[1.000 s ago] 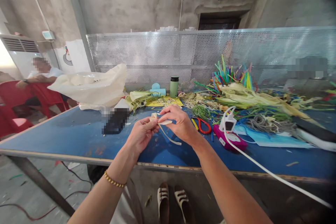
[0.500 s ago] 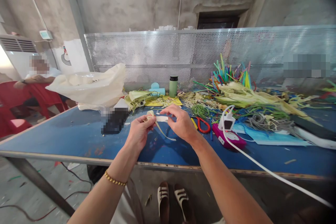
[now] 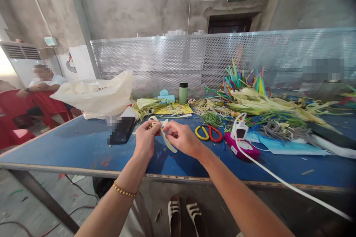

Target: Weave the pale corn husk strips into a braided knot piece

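Note:
Above the blue table, my left hand [image 3: 146, 139] pinches a folded pale husk strip [image 3: 170, 146] between thumb and fingertips. A small loop of the strip stands up over those fingers. My right hand [image 3: 182, 136] faces it from the right, its fingers bent and closed at the strip. The strip's flat tail hangs down between the hands toward the tabletop. Exactly where the right fingertips grip is partly hidden. Scissors [image 3: 208, 133] with one yellow and one red handle lie to the right of my right hand.
Behind my hands are corn husks [image 3: 260, 100], a green bottle [image 3: 183, 93] and green cords [image 3: 212, 119]. A black phone [image 3: 122, 130] and a plastic bag [image 3: 97, 96] lie left. To the right, a magenta power block [image 3: 242, 146] trails a white cable. A person [image 3: 46, 81] sits far left.
My right hand has moved left and slightly down, closer to my left hand. The strip stretched between them is now bent, with its wide tail hanging lower. The scissors' handles show more fully.

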Available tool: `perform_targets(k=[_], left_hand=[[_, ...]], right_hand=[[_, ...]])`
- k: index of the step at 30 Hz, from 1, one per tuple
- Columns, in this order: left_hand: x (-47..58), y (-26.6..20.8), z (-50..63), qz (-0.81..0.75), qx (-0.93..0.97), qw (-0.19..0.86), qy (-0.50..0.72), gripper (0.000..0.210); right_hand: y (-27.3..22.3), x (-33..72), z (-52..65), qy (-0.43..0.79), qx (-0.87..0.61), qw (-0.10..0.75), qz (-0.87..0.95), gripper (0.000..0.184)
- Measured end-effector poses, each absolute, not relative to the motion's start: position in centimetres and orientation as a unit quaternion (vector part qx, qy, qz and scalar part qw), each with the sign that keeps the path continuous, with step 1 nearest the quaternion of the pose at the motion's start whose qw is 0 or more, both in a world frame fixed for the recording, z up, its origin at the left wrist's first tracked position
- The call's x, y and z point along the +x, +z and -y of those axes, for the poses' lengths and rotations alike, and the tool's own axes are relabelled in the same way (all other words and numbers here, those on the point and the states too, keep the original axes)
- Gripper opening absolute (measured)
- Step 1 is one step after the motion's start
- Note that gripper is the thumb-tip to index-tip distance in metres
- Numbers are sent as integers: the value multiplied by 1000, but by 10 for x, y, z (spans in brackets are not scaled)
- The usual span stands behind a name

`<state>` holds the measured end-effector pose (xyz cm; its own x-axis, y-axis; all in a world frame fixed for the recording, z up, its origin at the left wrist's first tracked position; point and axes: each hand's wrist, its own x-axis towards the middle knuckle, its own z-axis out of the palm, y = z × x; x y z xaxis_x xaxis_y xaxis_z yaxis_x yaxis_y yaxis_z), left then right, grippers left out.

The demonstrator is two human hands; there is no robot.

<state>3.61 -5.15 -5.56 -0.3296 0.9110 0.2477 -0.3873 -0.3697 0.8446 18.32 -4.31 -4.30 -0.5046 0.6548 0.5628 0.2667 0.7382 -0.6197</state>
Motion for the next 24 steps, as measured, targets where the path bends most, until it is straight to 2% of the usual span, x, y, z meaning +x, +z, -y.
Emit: perform_targets(k=[4, 6, 9, 13, 17, 20, 24], left_hand=[[35, -58, 50, -351, 375, 443, 734, 31], [35, -59, 50, -351, 368, 445, 737, 32], [36, -58, 50, -349, 355, 447, 743, 35], [38, -56, 52, -346, 363, 463, 731, 36], [39, -56, 55, -345, 361, 473, 726, 37], [38, -57, 55, -356, 357, 477, 720, 38], [36, -58, 53, -354, 358, 473, 723, 35]], right_hand=[[-39, 184, 45, 272, -248, 382, 848, 26], [-38, 183, 45, 247, -223, 379, 864, 31], [-40, 182, 44, 139, -182, 396, 889, 28], [-42, 180, 45, -107, -171, 359, 911, 15], [-42, 174, 53, -312, -185, 305, 880, 24], [-42, 169, 58, -370, -178, 301, 861, 28], [-42, 170, 61, -376, -189, 311, 852, 27]])
